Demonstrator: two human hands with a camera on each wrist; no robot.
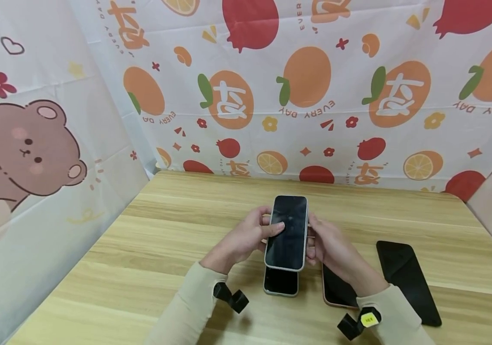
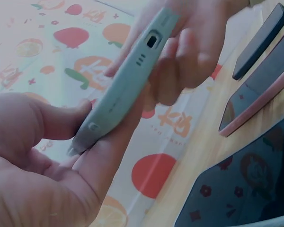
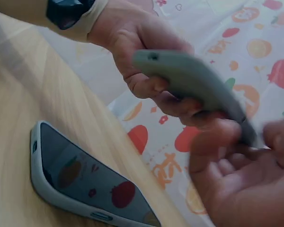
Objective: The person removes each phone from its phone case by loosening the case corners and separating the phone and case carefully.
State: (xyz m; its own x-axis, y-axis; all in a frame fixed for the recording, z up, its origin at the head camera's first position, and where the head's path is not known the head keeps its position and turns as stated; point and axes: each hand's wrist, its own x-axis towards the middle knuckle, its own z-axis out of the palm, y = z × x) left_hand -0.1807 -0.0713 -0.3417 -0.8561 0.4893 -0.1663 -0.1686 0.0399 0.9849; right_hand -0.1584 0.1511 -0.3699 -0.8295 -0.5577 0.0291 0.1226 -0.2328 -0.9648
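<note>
A smartphone in a pale grey-green case is held up over the table, its dark screen facing the head camera. My left hand grips it from the left, thumb across the screen and fingers behind. At its right edge my right hand has curled fingers, and in the right wrist view the edge lies between thumb and fingers. Below the held phone lies a second phone with a pale rim, partly covered in the head view. The left wrist view shows the case's camera-free edge with a port.
On the wooden table, a phone with a pink rim lies partly under my right forearm. A larger black phone is farther right. Fruit-print cloth hangs behind the table, and a bear-print cloth hangs at left.
</note>
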